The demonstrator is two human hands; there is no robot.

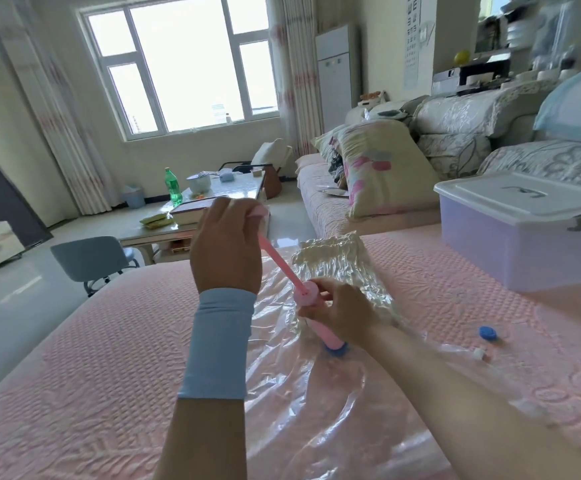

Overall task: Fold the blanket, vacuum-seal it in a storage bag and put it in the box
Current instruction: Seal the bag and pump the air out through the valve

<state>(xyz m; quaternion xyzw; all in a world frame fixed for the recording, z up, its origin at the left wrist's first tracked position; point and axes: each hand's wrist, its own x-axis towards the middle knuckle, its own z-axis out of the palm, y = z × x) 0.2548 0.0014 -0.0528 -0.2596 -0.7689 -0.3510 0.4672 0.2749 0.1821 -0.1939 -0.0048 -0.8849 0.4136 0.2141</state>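
Note:
A clear vacuum storage bag [320, 386] lies on the pink quilted bed cover [102, 358], and the folded pale blanket [337, 258] inside it looks shrunk and wrinkled. A pink hand pump [327, 332] stands on the bag's blue valve [336, 350]. My right hand [342, 306] grips the pump barrel. My left hand [228, 247] holds the handle at the top of the pump's rod [278, 261], which is pulled far out. A storage box [524, 230] with a white lid sits on the bed at the right.
A blue valve cap [488, 332] and a small white clip [479, 353] lie on the bed right of the bag. Beyond the bed are a grey chair [91, 261], a coffee table [212, 199] with a green bottle, and a sofa [368, 174] with pillows.

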